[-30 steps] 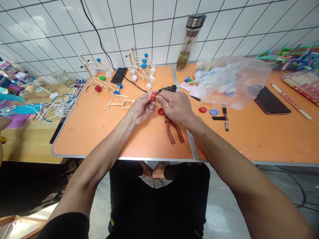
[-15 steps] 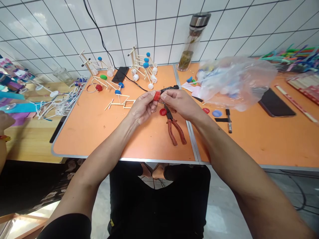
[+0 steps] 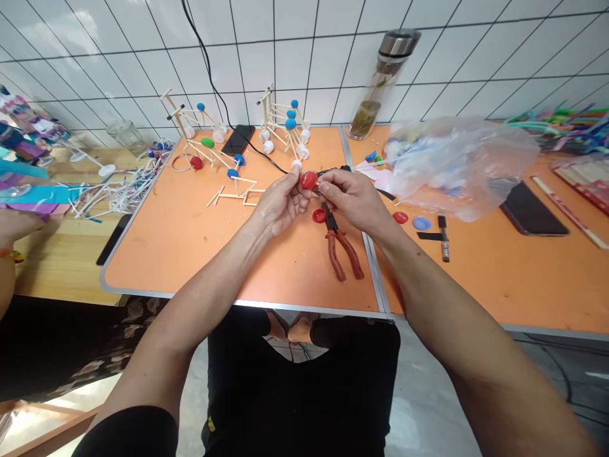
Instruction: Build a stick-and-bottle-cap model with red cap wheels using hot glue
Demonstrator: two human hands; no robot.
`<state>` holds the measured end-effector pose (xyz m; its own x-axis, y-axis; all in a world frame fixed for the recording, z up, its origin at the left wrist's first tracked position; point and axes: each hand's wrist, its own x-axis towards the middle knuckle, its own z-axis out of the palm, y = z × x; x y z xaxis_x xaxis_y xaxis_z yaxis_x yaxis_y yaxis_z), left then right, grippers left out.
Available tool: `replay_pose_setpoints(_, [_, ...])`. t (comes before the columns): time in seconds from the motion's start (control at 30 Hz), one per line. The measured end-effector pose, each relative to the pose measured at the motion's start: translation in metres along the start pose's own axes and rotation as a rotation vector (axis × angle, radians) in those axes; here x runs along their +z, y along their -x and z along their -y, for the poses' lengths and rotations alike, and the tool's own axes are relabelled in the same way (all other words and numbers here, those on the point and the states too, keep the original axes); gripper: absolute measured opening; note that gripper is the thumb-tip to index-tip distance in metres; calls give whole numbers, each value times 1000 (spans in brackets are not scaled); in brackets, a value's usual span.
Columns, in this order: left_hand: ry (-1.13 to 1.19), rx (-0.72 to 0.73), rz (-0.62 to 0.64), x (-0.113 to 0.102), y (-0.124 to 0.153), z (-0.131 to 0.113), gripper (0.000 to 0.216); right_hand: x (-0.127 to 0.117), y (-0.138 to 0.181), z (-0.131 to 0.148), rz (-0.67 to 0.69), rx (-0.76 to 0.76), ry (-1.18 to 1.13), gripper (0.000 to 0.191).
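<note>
My left hand [image 3: 280, 204] pinches a small red bottle cap [image 3: 308, 179] above the orange table [image 3: 190, 241]. My right hand [image 3: 354, 200] is closed right beside the cap, its fingertips touching it; what those fingers hold is hidden. Under my hands lie a second red cap [image 3: 318, 216] and red-handled pliers [image 3: 342, 244]. A black tool [image 3: 333, 170] lies just behind my right hand.
Stick-and-cap models [image 3: 285, 130] and a phone on a cable [image 3: 238, 138] stand at the back. A clear plastic bag [image 3: 457, 165], a flask [image 3: 383, 82], loose caps [image 3: 421, 223], a marker [image 3: 444, 238] and another phone [image 3: 533, 216] lie to the right. Another person's hand [image 3: 12, 231] shows at left.
Both hands have stayed together on the red cap. The view has shifted slightly, so hands and cap sit a little further right in the picture.
</note>
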<state>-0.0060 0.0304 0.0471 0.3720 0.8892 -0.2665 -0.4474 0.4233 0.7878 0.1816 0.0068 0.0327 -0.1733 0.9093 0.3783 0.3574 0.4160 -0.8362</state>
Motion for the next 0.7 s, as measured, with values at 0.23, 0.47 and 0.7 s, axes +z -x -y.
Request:
replay_pose_setpoints(0.23, [-9, 26, 66, -1, 2, -1, 38, -1, 0, -2, 11, -8, 11, 54])
replay_pose_setpoints(0.47, [55, -20, 87, -3, 1, 1, 15, 6, 5, 0, -89, -165, 420, 53])
replay_pose_setpoints(0.7, [99, -53, 101, -2, 2, 5, 15, 5, 9, 13, -72, -144, 492, 48])
